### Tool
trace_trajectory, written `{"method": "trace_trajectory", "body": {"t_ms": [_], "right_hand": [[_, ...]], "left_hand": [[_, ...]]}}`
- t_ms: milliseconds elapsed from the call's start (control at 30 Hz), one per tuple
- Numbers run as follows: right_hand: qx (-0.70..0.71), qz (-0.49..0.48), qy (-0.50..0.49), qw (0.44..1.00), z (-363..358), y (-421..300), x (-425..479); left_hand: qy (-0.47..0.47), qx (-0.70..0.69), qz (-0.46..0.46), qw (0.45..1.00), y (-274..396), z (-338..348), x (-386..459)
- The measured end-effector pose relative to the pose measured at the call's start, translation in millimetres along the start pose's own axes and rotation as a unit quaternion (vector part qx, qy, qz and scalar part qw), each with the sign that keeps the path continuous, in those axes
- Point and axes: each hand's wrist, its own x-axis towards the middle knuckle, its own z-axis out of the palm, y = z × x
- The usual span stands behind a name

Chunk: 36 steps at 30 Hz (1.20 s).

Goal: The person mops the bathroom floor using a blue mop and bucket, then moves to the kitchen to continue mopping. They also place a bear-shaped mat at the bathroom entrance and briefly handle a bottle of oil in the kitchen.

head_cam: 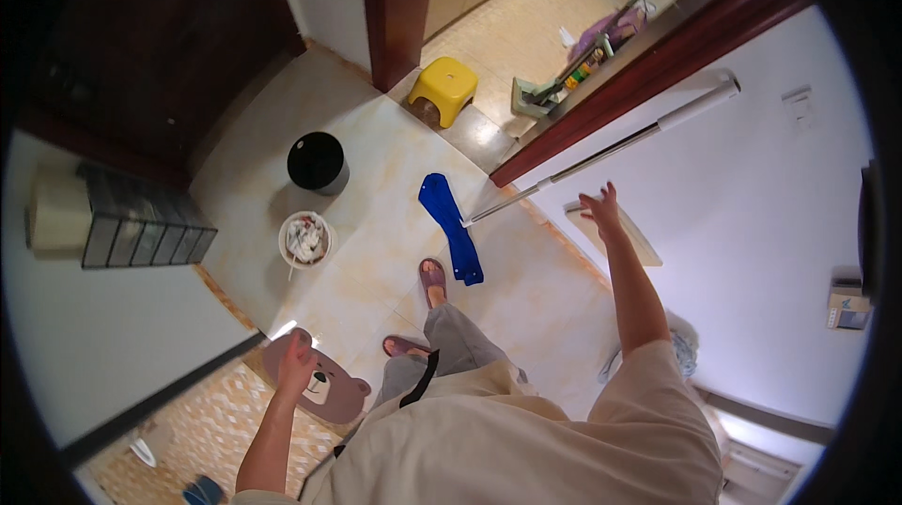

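A flat mop stands on the tiled floor with its blue fabric head (451, 230) spread flat. Its white and silver handle (599, 153) slants up to the right and appears to lean against the white wall. My right hand (601, 212) is raised just below the handle, fingers spread and apart from it, with nothing in them. Over the brown bear-face mat (335, 389), my left hand (297, 364) hangs empty, its fingers loosely bent and apart.
Left of the mop stand a black bin (317, 163) and a white bucket (306, 241) filled with crumpled waste. A yellow stool (445, 89) sits at the doorway, near a second green mop (532, 96). A grey shelf rack (148, 223) lines the left wall.
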Motion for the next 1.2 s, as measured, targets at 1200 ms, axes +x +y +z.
{"method": "trace_trajectory", "body": {"t_ms": [1200], "right_hand": [[-0.038,-0.331,-0.263,0.905,299,-188,-100]], "left_hand": [[-0.242,-0.334,0.649,0.639,476,-78,46]]}}
